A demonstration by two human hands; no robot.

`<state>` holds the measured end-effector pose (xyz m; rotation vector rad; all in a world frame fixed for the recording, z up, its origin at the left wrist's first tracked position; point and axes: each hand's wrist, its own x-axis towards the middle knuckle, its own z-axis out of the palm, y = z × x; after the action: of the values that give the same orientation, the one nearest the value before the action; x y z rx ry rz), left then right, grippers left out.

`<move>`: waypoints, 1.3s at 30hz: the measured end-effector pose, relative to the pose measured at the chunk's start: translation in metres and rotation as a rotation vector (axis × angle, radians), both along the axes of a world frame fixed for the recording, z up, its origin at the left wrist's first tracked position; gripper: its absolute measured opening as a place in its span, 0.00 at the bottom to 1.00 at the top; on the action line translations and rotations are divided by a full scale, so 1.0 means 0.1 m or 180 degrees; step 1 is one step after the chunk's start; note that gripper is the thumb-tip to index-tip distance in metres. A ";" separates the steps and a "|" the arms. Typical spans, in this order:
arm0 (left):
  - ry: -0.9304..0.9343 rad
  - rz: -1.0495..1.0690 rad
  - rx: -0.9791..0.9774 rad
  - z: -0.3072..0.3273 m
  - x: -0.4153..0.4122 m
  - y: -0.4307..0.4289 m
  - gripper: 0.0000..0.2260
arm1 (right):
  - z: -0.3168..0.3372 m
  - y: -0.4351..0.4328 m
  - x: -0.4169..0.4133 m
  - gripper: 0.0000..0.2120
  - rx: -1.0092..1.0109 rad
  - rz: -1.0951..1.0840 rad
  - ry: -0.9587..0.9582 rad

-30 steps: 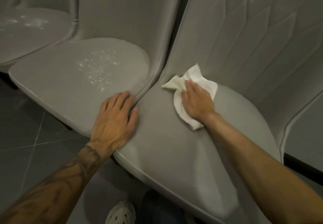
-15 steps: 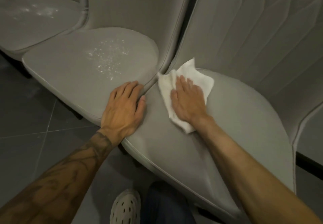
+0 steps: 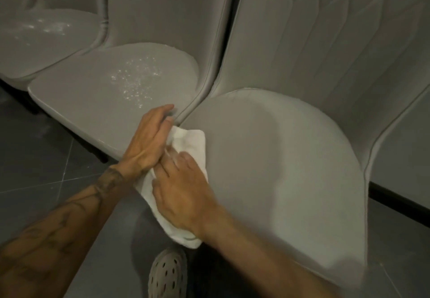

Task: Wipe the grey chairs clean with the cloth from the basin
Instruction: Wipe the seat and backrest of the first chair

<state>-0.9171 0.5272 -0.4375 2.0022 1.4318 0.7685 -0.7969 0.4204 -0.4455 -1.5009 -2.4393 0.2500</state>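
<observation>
At the front left edge of the nearest grey chair [image 3: 290,158], the white cloth [image 3: 193,144] lies crumpled over the seat's rim, its long axis running from the seam between the two seats down toward the camera, its lower end hanging past the edge. The right hand [image 3: 183,193] presses flat on the cloth, fingers spread and pointing up-left, not curled around it. The left hand [image 3: 149,142] rests open on the edge of the middle chair [image 3: 93,93], its fingertips at the seam and its side touching the cloth. White specks [image 3: 137,79] dot the middle seat; fainter marks show on the far chair [image 3: 35,42] at left. Below, a perforated clog [image 3: 167,274] stands on the dark tiled floor [image 3: 35,158].
</observation>
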 end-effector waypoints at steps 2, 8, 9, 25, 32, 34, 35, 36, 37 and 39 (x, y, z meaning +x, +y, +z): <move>0.0024 -0.0060 -0.0065 0.01 -0.02 0.00 0.23 | 0.02 -0.07 0.12 0.25 -0.0009 0.0034 0.0152; 0.0884 -0.0431 0.0587 0.06 0.10 -0.04 0.25 | 0.02 0.13 1.41 0.27 -0.0359 -0.1250 -0.0340; 0.0988 -0.0488 0.0638 0.07 0.14 -0.04 0.26 | 0.03 0.21 1.63 0.27 -0.0354 -0.1564 -0.0339; 0.1151 -0.1264 0.1000 0.04 0.76 0.77 0.16 | 0.05 1.51 1.61 0.19 -0.0216 -0.1930 0.0082; 0.0991 -0.1286 0.1046 0.13 0.95 0.99 0.18 | -0.04 1.69 1.52 0.18 0.0078 -0.2510 0.0134; 0.0837 -0.1197 0.0998 0.19 1.06 1.09 0.21 | -0.08 1.63 1.53 0.20 0.0054 -0.2091 0.0195; 0.0804 -0.1123 0.1054 0.23 1.11 1.15 0.21 | -0.08 1.60 1.62 0.22 0.0012 -0.1973 0.0193; 0.0796 -0.1045 0.1173 0.27 1.17 1.20 0.21 | -0.08 1.57 1.74 0.23 0.0006 -0.1956 0.0176; 0.0791 -0.0976 0.1308 0.32 1.23 1.27 0.21 | -0.07 1.54 1.86 0.23 0.0065 -0.2083 0.0183; 0.0747 -0.0881 0.1515 0.42 1.36 1.38 0.21 | -0.01 1.49 2.05 0.22 0.0348 -0.2565 0.0481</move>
<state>-0.7806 0.6655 -0.3950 2.6623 1.1237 0.8270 -0.5915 0.5696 -0.4465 -2.1558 -1.5350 0.0551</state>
